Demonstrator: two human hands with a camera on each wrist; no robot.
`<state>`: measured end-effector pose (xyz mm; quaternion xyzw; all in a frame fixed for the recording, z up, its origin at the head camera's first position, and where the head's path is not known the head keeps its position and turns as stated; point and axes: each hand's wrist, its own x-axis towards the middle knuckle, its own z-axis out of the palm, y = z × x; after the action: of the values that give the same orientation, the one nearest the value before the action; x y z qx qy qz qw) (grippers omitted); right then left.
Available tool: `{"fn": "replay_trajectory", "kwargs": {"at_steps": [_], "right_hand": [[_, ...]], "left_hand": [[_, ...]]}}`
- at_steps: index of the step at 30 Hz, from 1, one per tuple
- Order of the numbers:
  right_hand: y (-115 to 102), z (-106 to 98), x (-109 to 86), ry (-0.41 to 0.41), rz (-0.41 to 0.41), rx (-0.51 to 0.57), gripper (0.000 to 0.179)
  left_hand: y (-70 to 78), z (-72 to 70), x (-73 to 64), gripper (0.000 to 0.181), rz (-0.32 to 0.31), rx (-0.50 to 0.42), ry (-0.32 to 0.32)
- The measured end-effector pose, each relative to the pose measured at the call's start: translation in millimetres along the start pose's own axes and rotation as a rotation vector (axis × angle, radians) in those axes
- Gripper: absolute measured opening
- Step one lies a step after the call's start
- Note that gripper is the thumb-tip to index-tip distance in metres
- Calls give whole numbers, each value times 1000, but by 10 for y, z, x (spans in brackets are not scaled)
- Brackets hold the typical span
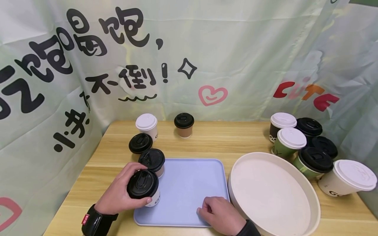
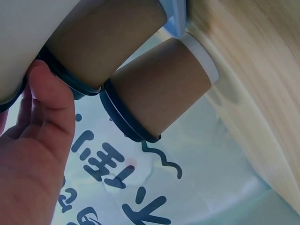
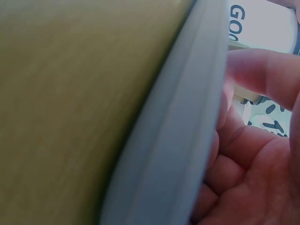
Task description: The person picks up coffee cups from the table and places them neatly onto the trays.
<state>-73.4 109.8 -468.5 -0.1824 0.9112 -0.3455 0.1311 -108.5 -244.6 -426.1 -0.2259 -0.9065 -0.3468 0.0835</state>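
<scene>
In the head view my left hand (image 1: 127,188) grips a white paper cup (image 1: 155,198) with a black lid, over the left part of a lilac tray (image 1: 189,190). Fingers and thumb wrap its lid edge; whether its base touches the tray I cannot tell. Just behind it, a brown paper cup (image 2: 105,40) with a black lid stands at the tray's left edge. Another brown cup (image 2: 161,86) with a black lid is beside it on the table. My right hand (image 1: 221,214) rests at the tray's front right, fingers loosely curled, holding nothing.
A round cream tray (image 1: 313,206) lies right of the lilac one. Several lidded cups, including a green cup (image 1: 284,149) and a large white cup (image 1: 336,186), cluster at the right. At the back stand a white-lidded cup (image 1: 152,131) and a small brown cup (image 1: 184,131).
</scene>
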Motion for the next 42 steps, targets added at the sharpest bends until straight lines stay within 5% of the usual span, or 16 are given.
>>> {"fn": "replay_trajectory", "kwargs": {"at_steps": [9,42], "right_hand": [[-17,-11,2,-22,28,9,35],[4,-2,5,-1,-13,-9,35]], "left_hand": [[-15,12,-4,81,25,8,33],[15,-25,-6,80,58,-25,2]]}}
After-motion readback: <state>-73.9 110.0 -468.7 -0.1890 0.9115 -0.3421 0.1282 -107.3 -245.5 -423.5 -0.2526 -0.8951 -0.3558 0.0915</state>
